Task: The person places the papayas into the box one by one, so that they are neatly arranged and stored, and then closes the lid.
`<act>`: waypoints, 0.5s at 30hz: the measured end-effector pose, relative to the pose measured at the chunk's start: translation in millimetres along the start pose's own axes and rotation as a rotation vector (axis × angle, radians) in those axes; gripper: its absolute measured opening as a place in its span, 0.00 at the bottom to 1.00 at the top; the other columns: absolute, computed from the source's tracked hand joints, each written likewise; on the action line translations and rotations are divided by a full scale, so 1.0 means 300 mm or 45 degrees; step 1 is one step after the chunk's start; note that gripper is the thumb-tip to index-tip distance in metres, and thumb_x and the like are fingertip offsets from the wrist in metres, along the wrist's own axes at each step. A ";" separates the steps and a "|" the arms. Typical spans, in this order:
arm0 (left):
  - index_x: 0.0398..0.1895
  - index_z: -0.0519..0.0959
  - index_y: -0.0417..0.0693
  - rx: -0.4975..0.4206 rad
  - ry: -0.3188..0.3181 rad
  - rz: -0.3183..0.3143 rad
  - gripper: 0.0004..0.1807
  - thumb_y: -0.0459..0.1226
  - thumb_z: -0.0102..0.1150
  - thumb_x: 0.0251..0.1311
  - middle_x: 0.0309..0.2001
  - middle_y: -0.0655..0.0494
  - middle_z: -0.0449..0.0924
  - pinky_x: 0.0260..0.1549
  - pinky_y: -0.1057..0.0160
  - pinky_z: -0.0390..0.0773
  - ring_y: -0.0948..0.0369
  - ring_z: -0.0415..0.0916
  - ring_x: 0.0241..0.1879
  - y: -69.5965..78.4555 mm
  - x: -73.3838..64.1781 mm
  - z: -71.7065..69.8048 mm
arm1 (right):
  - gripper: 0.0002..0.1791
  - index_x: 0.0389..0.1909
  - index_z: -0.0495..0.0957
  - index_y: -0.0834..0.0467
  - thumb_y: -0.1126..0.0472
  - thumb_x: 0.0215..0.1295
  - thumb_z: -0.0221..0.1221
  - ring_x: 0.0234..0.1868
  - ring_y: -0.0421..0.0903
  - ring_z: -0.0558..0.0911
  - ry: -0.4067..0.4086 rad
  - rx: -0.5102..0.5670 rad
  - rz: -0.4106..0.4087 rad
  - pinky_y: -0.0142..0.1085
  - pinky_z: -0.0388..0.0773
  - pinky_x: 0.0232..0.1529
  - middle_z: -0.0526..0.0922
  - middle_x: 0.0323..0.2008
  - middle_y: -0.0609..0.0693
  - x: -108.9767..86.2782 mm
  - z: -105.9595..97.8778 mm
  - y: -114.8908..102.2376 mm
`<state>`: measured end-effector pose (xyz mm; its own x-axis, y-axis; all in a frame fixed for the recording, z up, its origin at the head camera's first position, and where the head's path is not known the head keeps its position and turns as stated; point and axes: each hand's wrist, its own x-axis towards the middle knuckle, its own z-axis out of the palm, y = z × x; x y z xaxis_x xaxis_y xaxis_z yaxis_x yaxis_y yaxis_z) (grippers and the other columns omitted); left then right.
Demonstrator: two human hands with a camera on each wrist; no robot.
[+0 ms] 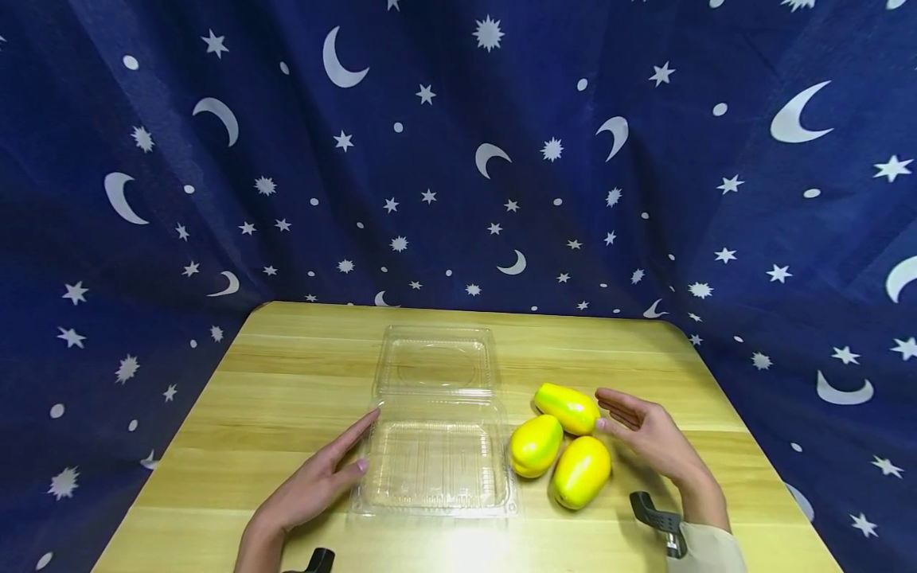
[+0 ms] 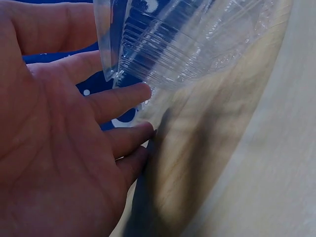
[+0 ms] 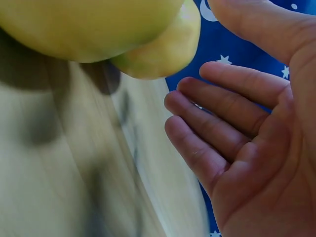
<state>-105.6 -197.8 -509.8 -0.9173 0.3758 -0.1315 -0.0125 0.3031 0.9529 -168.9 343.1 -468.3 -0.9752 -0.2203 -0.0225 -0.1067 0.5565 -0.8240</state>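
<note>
A clear plastic clamshell box [image 1: 440, 461] lies unfolded on the table, its lid [image 1: 437, 362] laid back on the far side. My left hand [image 1: 315, 485] is at the box's left edge, fingers extended; in the left wrist view the rim overlaps the fingertips [image 2: 140, 91]. To the right of the box sit three glossy yellow fruits shaped like papayas, with greenish ends: a far one [image 1: 567, 408], a left one [image 1: 536, 446] and a near one [image 1: 582, 473]. My right hand [image 1: 652, 438] is beside the far fruit, fingers loosely extended, thumb near its right end, holding nothing.
The light wooden table [image 1: 286, 358] has rounded far corners. Behind it hangs a dark blue curtain [image 1: 444, 159] with white moons and stars. Black wrist mounts show at the left wrist [image 1: 320, 560] and right wrist [image 1: 655, 513].
</note>
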 end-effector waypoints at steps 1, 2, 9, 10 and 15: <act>0.90 0.54 0.68 -0.003 -0.001 -0.005 0.37 0.40 0.53 0.85 0.91 0.61 0.45 0.69 0.85 0.45 0.56 0.38 0.88 0.000 0.000 0.001 | 0.38 0.79 0.69 0.70 0.52 0.79 0.67 0.76 0.68 0.75 -0.004 0.008 0.001 0.16 0.74 0.62 0.76 0.75 0.69 0.002 0.004 0.002; 0.90 0.54 0.69 -0.007 -0.002 -0.011 0.37 0.40 0.53 0.85 0.91 0.61 0.45 0.69 0.85 0.45 0.56 0.38 0.88 0.000 0.000 0.002 | 0.38 0.79 0.69 0.70 0.52 0.79 0.67 0.76 0.68 0.75 -0.007 0.015 0.004 0.16 0.74 0.62 0.76 0.75 0.69 0.004 0.007 0.005; 0.91 0.54 0.67 -0.017 -0.008 -0.008 0.37 0.40 0.52 0.86 0.91 0.62 0.45 0.69 0.86 0.45 0.57 0.37 0.88 0.002 0.000 0.003 | 0.38 0.79 0.69 0.70 0.52 0.79 0.68 0.73 0.52 0.80 -0.034 0.033 0.027 0.18 0.77 0.61 0.74 0.77 0.68 0.011 0.021 0.012; 0.91 0.53 0.67 -0.019 -0.010 -0.004 0.37 0.40 0.52 0.86 0.91 0.62 0.45 0.69 0.86 0.45 0.57 0.37 0.88 0.002 0.000 0.002 | 0.39 0.79 0.69 0.69 0.52 0.78 0.68 0.72 0.49 0.81 -0.030 0.049 0.039 0.19 0.77 0.61 0.74 0.77 0.68 0.012 0.023 0.014; 0.91 0.53 0.66 -0.018 -0.015 0.008 0.37 0.39 0.51 0.86 0.91 0.62 0.45 0.68 0.87 0.45 0.57 0.38 0.88 0.004 -0.001 0.000 | 0.39 0.80 0.67 0.70 0.54 0.79 0.67 0.73 0.56 0.80 -0.050 0.087 0.042 0.20 0.78 0.61 0.72 0.77 0.69 0.015 0.033 0.018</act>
<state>-105.4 -197.4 -508.7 -0.9126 0.3881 -0.1288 -0.0125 0.2884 0.9574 -172.1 337.0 -478.4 -0.9694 -0.2350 -0.0714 -0.0599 0.5084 -0.8591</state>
